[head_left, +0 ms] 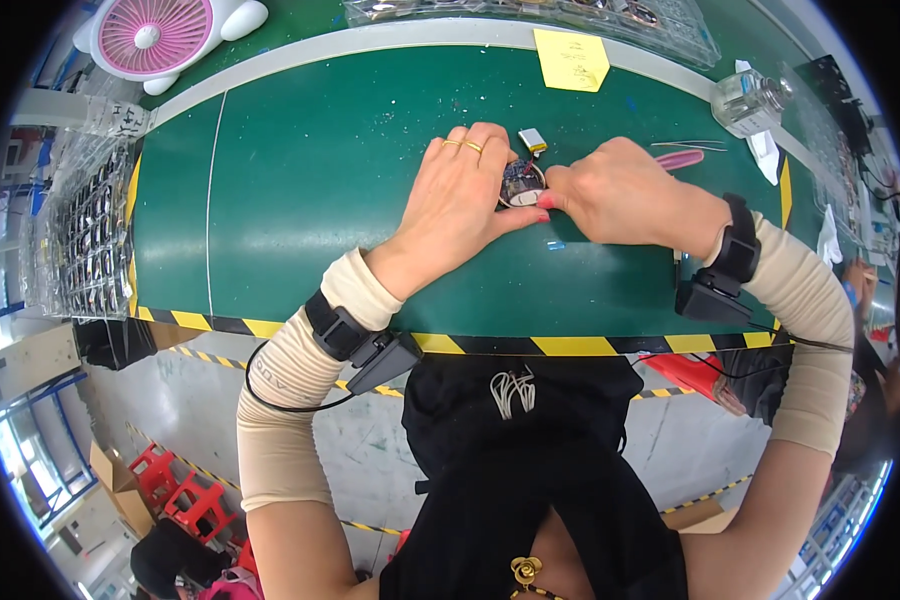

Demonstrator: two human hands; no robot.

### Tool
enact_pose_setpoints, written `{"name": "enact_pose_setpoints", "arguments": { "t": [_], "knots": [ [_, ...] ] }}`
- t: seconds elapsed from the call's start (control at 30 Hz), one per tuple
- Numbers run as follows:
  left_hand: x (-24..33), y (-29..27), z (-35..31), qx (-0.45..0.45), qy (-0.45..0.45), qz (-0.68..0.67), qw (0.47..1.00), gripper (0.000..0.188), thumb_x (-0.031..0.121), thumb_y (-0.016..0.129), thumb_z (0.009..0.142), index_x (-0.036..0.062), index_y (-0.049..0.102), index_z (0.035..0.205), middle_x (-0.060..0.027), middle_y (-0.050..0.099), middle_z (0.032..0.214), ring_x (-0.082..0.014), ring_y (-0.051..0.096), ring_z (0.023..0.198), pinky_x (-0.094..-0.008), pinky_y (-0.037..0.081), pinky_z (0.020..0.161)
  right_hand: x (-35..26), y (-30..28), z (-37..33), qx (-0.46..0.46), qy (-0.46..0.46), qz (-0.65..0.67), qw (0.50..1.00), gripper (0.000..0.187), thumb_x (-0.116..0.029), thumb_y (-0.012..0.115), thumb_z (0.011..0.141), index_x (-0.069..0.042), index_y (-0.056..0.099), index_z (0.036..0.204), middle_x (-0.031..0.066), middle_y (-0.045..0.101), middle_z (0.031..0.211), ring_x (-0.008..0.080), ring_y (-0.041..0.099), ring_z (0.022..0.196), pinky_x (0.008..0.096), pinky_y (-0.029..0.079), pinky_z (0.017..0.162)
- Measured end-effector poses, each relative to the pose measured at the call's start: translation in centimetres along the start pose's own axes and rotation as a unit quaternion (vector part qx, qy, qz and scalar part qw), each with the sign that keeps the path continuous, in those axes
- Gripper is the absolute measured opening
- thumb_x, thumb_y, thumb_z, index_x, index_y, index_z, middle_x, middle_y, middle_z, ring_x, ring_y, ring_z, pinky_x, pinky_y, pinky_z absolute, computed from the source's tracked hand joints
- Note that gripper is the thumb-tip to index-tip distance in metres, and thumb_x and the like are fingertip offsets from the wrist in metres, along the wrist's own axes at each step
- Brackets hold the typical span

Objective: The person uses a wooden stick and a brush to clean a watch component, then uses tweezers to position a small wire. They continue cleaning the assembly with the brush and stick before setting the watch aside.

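Observation:
A small round electronic device (521, 184) with a dark circuit board and a pale patch sits on the green bench, gripped from both sides. My left hand (454, 190) steadies its left edge, thumb along the lower rim and fingers over the top. From the right, my right hand (622, 196) presses thumb and curled fingers against the rim; the finger undersides are hidden. A small silver battery pouch (533, 139) with a yellow end lies just above the device, apparently wired to it. Below it is a little blue piece (556, 245) on the bench.
Tweezers (688, 146) and a pink-handled tool (679, 159) lie beyond my right hand, near a glass jar (748, 102). Clear trays of parts (82, 230) stand at left. A yellow note (572, 62), a pink-and-white fan (150, 38) and another parts tray (570, 12) line the back.

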State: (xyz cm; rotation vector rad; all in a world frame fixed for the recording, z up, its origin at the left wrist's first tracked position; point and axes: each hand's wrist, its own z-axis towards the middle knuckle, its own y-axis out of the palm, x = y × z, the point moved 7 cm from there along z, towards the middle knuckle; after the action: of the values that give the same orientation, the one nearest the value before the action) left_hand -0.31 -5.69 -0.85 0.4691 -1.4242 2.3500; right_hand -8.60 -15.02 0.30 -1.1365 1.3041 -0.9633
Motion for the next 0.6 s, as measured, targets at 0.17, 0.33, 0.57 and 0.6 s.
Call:
{"name": "enact_pose_setpoints", "arguments": {
  "t": [0.17,0.33,0.57,0.6],
  "knots": [
    [-0.1,-0.2,0.1,0.009,0.001,-0.001,1.0,0.058,0.032,0.087,0.065,0.0017,0.054,0.103,-0.0112,0.055,0.103,-0.0287,0.054,0.095,-0.038,0.041,0.08,0.4,-0.6,-0.2,0.035,0.011,-0.024,0.999,0.018,-0.02,0.059,0.087,-0.005,0.061,0.077,0.0156,0.06,0.058,0.0363,0.062,0.055,0.0461,0.047,0.051],
    [0.0,0.1,-0.1,0.002,0.001,0.005,1.0,0.057,0.032,0.087,0.066,0.0017,0.055,0.103,-0.0111,0.055,0.103,-0.0286,0.054,0.095,-0.0375,0.041,0.08,0.8,0.0,0.0,0.057,0.002,-0.018,0.998,0.017,-0.018,0.061,0.087,-0.006,0.057,0.076,0.0143,0.058,0.058,0.0362,0.06,0.055,0.0453,0.046,0.05],
    [-0.1,0.0,-0.2,0.013,0.004,0.006,1.0,0.057,0.031,0.087,0.065,0.002,0.055,0.102,-0.011,0.055,0.102,-0.0286,0.053,0.094,-0.0374,0.041,0.079,0.6,0.1,-0.3,0.037,-0.003,-0.009,0.999,0.015,-0.017,0.06,0.087,-0.006,0.057,0.077,0.0145,0.058,0.06,0.0361,0.061,0.057,0.0455,0.046,0.051],
    [-0.1,0.0,-0.2,0.013,0.006,0.002,1.0,0.056,0.031,0.087,0.065,0.0021,0.055,0.101,-0.011,0.055,0.102,-0.0286,0.053,0.094,-0.0375,0.041,0.079,0.7,0.1,-0.2,0.038,-0.001,-0.013,0.999,0.014,-0.016,0.059,0.087,-0.006,0.057,0.077,0.0146,0.058,0.06,0.0362,0.061,0.057,0.0456,0.046,0.051]
  ]
}}
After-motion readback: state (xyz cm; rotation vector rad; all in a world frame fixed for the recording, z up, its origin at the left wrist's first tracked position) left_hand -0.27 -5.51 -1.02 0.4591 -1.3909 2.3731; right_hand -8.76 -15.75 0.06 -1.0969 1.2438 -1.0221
